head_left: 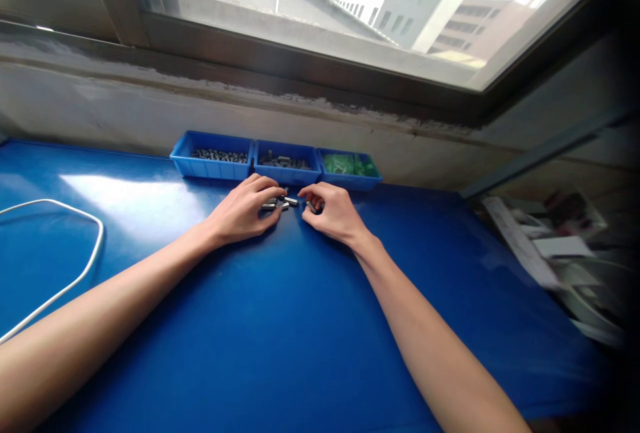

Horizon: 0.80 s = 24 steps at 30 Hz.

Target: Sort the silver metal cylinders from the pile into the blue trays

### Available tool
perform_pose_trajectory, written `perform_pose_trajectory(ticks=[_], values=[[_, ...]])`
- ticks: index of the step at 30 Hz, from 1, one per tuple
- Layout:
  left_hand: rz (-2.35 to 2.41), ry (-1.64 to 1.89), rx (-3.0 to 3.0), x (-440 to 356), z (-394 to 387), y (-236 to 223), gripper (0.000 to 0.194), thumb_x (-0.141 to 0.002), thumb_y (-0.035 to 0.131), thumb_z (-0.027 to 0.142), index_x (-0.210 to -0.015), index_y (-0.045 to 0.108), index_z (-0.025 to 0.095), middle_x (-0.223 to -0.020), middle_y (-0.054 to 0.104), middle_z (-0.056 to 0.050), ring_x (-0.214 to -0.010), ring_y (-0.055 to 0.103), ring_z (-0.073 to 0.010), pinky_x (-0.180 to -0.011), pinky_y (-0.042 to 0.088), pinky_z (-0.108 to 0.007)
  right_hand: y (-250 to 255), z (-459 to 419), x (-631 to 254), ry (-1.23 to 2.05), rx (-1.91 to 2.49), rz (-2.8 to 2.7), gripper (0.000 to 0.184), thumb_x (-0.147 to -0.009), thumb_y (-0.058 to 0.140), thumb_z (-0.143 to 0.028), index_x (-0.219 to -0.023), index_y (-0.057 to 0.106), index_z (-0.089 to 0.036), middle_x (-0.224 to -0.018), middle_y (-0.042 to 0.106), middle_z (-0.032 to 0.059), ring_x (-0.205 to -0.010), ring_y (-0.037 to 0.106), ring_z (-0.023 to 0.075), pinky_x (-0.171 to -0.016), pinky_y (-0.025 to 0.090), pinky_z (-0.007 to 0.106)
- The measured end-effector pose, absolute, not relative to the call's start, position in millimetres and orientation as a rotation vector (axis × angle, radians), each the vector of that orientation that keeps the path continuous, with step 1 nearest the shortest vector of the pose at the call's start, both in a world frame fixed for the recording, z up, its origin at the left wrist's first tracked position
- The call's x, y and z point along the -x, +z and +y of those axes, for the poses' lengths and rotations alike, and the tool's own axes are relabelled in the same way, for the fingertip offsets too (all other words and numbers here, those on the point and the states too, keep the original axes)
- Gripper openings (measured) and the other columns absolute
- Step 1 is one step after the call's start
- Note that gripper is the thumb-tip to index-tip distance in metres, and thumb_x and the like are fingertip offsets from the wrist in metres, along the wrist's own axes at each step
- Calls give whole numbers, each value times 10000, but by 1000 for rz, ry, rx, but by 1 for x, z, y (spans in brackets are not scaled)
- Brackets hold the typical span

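Several short silvery metal rods (291,201) lie loose on the blue tabletop (280,326), just in front of the bins. My left hand (246,208) rests beside them with thumb and fingers apart, curved around part of the group. Across from it, my right hand (332,212) has its fingers curled in, and a short metal rod (311,207) shows between them. The hands themselves hide some of the pieces, so their exact shape is hard to tell.
Three joined blue bins stand against the wall: the left bin (215,168) holds small dark metal parts, the middle bin (287,174) longer metal pieces, the right bin (353,182) green items. A white cable (95,246) loops at left. Clutter (563,246) sits beyond the right edge.
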<state>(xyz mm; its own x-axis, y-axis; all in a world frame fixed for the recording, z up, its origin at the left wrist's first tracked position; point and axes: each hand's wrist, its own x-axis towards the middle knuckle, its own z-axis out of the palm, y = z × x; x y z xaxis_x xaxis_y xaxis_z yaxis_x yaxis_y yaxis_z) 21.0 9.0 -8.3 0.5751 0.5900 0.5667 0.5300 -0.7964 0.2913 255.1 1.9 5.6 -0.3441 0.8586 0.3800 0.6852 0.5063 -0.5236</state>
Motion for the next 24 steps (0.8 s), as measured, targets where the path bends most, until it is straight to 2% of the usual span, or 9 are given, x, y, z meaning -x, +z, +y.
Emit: perform_pose_trajectory(ticks=[3, 6, 9, 13, 17, 19, 21, 24], values=[[953, 1033, -2710, -21, 9, -9, 295, -943, 599, 264, -1192, 701, 143, -1169, 694, -119, -1063, 608, -257, -957, 532, -387, 4, 4, -254, 724, 1207, -1903, 235, -731, 723, -176, -962, 769, -180, -846, 743, 40, -703, 663, 166, -710, 560, 305], [938, 1044, -2713, -21, 9, -8, 279, -946, 603, 273, -1174, 708, 151, -1141, 697, -116, -1044, 605, -253, -939, 530, -382, 3, 5, -250, 1119, 1075, -1559, 324, -712, 846, -334, -1000, 772, -204, -945, 780, 42, -860, 731, 198, -850, 592, 341], [933, 1050, -2719, -21, 9, -8, 260, -950, 600, 281, -1153, 714, 166, -1114, 697, -111, -1017, 603, -248, -919, 527, -383, 4, 4, -243, 1260, 960, -1391, 367, -673, 905, -362, -981, 768, -219, -919, 769, 21, -903, 733, 187, -894, 575, 334], [924, 1043, -2725, -21, 10, -8, 242, -957, 589, 282, -1125, 719, 166, -1096, 696, -109, -1006, 598, -244, -908, 521, -382, 5, 2, -234, 1341, 922, -1319, 378, -640, 935, -406, -892, 737, -205, -826, 727, -3, -795, 692, 142, -815, 560, 297], [930, 1048, -2722, -21, 9, -8, 240, -960, 588, 292, -1114, 725, 168, -1083, 695, -110, -1000, 596, -242, -904, 520, -379, 4, 0, -227, 1314, 942, -1267, 400, -625, 932, -448, -842, 706, -198, -712, 656, -42, -610, 561, 83, -586, 481, 229], [938, 1049, -2724, -21, 9, -9, 230, -956, 601, 299, -1098, 730, 171, -1064, 694, -106, -985, 594, -239, -897, 521, -378, 5, 0, -225, 1293, 957, -1262, 396, -626, 931, -441, -846, 708, -199, -687, 655, -46, -571, 547, 78, -540, 462, 223], [942, 1055, -2724, -21, 10, -9, 226, -953, 618, 313, -1082, 735, 168, -1051, 690, -104, -977, 590, -237, -889, 523, -374, 8, 2, -224, 1235, 962, -1276, 385, -620, 938, -413, -853, 720, -198, -709, 695, -28, -608, 620, 101, -591, 519, 238], [933, 1062, -2724, -20, 10, -10, 223, -957, 630, 337, -1053, 741, 170, -1050, 684, -100, -972, 583, -232, -877, 526, -365, 13, 11, -225, 1034, 960, -1281, 355, -633, 931, -389, -865, 744, -197, -793, 762, 16, -746, 732, 169, -750, 610, 306]])
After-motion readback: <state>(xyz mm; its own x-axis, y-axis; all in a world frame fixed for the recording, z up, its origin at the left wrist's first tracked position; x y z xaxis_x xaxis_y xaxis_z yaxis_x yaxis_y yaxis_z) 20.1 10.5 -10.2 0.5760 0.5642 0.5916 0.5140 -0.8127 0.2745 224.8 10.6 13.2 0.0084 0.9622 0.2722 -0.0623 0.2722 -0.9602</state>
